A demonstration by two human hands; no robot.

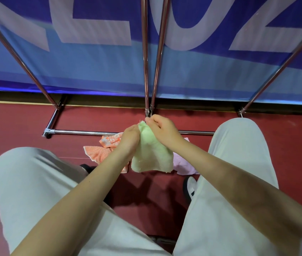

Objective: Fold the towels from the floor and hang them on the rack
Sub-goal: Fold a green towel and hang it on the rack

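From the head camera, looking down between the person's knees, both hands met over a small green towel (pixel 151 154) held up off the floor. The left hand (pixel 130 136) had its fingers curled round the towel's left upper edge, gripping it, though the fingertips themselves were hidden behind the cloth. The right hand (pixel 162 129) pinched the towel's top corner between thumb and bent fingers, at the far tip of the cloth. The towel hung down from those two grips toward the near side, its lower edge loose and slightly frayed. Beneath and to the left of it an orange patterned towel (pixel 102 148) lay crumpled on the red floor (pixel 17 130), partly hidden by the left forearm. To the right, a pink towel (pixel 183 165) lay on the floor, mostly covered by the green one and the right forearm. Just beyond the hands stood the rack (pixel 83 131), its chrome base bar running left to right on the floor and its upright tubes rising toward a blue banner (pixel 91 67) with large pale letters at the far side. Light trousers (pixel 41 182) covered both legs, and a dark-and-white shoe (pixel 189 187) showed near the right leg.
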